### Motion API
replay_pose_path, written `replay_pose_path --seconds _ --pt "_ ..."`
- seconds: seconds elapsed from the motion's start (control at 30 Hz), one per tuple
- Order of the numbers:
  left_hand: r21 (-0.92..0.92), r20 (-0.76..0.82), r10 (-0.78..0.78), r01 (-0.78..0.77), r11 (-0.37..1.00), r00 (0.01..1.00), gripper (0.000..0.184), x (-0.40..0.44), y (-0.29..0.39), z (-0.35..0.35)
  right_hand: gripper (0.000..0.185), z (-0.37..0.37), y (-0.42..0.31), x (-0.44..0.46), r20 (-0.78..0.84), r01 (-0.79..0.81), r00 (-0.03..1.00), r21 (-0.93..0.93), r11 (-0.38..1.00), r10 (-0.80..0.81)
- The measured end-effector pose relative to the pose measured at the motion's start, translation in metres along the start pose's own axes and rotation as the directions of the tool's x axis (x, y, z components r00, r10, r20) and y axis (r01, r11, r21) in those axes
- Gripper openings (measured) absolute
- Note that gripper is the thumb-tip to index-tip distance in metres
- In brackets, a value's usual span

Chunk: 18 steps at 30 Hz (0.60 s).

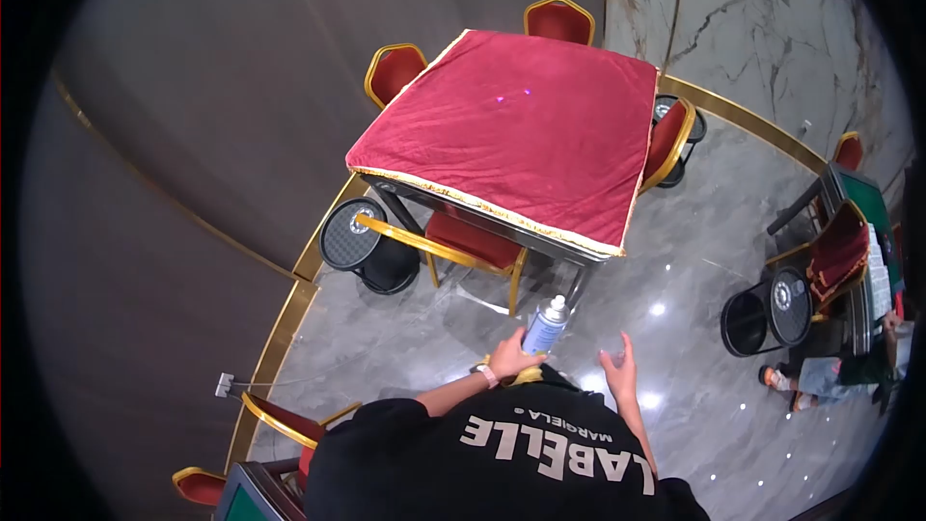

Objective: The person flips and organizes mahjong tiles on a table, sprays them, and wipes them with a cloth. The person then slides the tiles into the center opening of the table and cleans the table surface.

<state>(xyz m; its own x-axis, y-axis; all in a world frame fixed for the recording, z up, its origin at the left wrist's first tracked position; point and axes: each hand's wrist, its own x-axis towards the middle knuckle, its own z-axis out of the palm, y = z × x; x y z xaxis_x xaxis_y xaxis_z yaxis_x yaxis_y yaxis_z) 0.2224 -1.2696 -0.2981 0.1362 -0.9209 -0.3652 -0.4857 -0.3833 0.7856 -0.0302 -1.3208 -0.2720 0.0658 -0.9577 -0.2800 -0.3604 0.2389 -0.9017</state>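
My left hand (513, 357) is wrapped round a blue and white spray can (547, 325) with a white nozzle, held in front of my chest. Something yellow, perhaps a cloth, shows just under that hand (527, 375). To the right, my right hand (620, 367) is raised over the grey floor with its fingers apart and nothing in it. Beyond both hands stands a square table under a red cloth (540, 135) with gold trim. Neither hand touches the table.
Red chairs with gold frames (473, 239) stand around the table. Black round stands (352, 234) are beside it and at the right (791, 305). At the far right, a person (830, 376) is by a green-topped table (861, 195). Another green-topped table (245, 500) is at the lower left.
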Motion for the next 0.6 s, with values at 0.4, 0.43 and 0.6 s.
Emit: replay_pose_path --seconds 0.4,0.43,0.6 --pt "-0.35 0.152 0.06 -0.003 0.937 0.987 0.068 0.183 0.017 -0.033 0.069 0.03 -0.064 0.111 0.0 0.051 0.999 0.104 0.993 -0.052" --pt "-0.383 0.156 0.079 -0.014 0.924 0.985 0.069 0.205 0.007 -0.026 0.068 0.031 -0.071 0.116 -0.013 0.05 0.999 0.091 0.995 -0.049" --pt "-0.195 0.179 0.026 0.009 0.981 0.984 0.072 0.261 0.01 -0.04 0.062 0.04 -0.068 0.142 -0.061 0.01 0.998 0.136 0.991 -0.002"
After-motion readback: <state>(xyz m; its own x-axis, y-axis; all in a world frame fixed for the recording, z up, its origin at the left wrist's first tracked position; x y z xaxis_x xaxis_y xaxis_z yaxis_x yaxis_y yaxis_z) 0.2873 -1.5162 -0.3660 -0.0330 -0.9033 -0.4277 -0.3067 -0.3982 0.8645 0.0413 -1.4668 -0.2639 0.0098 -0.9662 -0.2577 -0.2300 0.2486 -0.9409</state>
